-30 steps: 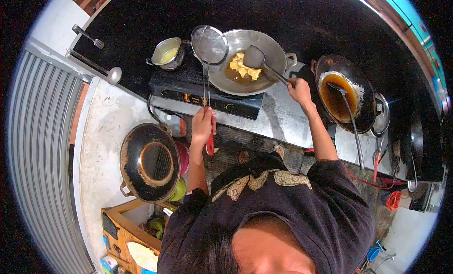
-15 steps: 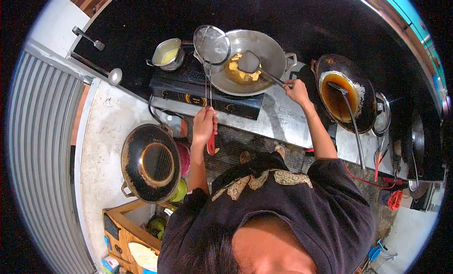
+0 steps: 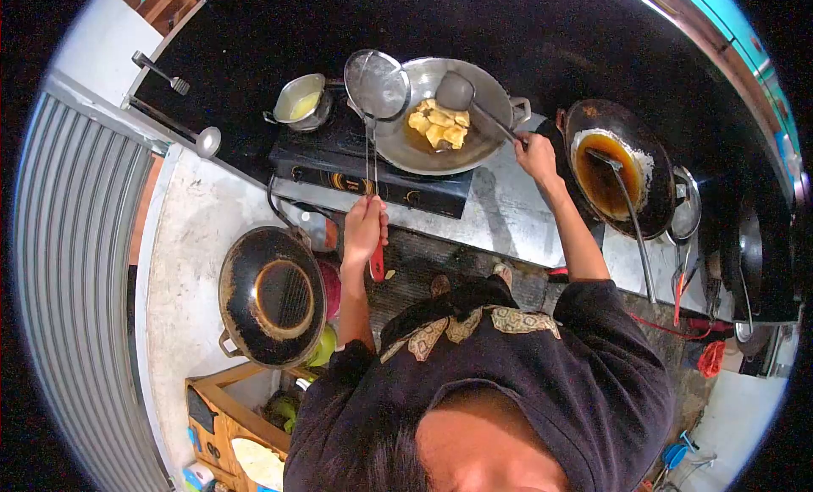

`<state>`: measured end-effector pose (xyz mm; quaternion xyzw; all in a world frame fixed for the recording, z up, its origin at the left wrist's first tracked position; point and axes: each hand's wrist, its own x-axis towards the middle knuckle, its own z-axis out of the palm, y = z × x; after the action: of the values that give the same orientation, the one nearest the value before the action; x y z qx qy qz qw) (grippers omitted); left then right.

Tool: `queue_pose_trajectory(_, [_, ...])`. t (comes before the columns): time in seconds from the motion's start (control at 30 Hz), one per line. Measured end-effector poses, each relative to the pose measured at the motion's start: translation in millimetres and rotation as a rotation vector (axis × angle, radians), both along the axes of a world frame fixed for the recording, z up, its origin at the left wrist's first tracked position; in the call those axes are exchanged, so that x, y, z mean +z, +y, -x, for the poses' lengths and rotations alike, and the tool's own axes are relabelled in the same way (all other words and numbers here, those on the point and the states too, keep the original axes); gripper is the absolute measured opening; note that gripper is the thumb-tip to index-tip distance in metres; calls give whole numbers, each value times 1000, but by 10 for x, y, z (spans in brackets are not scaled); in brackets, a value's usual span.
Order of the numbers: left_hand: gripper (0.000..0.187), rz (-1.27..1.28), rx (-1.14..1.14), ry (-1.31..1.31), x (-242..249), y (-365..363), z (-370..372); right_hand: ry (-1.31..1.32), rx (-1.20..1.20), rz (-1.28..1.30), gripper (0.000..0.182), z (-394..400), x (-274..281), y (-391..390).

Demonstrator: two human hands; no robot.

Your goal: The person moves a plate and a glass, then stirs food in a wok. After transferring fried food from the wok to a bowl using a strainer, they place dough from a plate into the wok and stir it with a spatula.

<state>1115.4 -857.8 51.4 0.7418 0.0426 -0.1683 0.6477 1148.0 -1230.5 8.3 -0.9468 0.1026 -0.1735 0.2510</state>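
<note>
My left hand (image 3: 364, 228) is closed round the red handle of a wire strainer (image 3: 377, 85), whose round mesh hangs over the left rim of a wide metal wok (image 3: 406, 157). In my right hand (image 3: 536, 160) is the handle of a spatula (image 3: 455, 92). Its dark blade is over the far part of the wok, just behind the food. Yellow fried pieces (image 3: 439, 125) lie in a heap in a little oil at the wok's middle. The wok sits on a black gas stove (image 3: 339, 172).
A small pot (image 3: 298, 102) of yellow liquid stands left of the strainer. To the right, a dark wok (image 3: 622, 204) holds brown liquid and a long-handled utensil (image 3: 631, 212). A blackened pan (image 3: 271, 297) lies on the left counter, and a ladle (image 3: 208, 141) hangs beyond it.
The spatula blade has moved away from me, off the yellow pieces, which now show in full. The strainer has shifted slightly left and toward me.
</note>
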Motion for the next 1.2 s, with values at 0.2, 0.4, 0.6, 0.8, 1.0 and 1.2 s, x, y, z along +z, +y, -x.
queue_pose_trajectory(0.2, [24, -19, -25, -12, -19, 9, 9, -36, 1, 93, 23, -133, -73, -9])
queue_pose_trajectory(0.4, [25, -20, -9, 9, 8, 31, 56, -51, 100, 70, 25, -22, 53, 4])
queue_pose_trajectory(0.6, [25, 5, 8, -1, 4, 13, 72, 39, 95, -87, 25, 36, -25, -39])
queue_pose_trajectory(0.8, [25, -15, 3, -35, 34, 20, 91, 101, 105, -53, 24, 64, -88, -50])
queue_pose_trajectory(1.0, [29, -68, -46, -100, 40, 68, 104, 9, 61, 205, 22, -29, 264, -191])
queue_pose_trajectory(1.2, [25, -110, -41, -136, 138, 62, 125, 137, 4, 327, 25, -137, 454, -296])
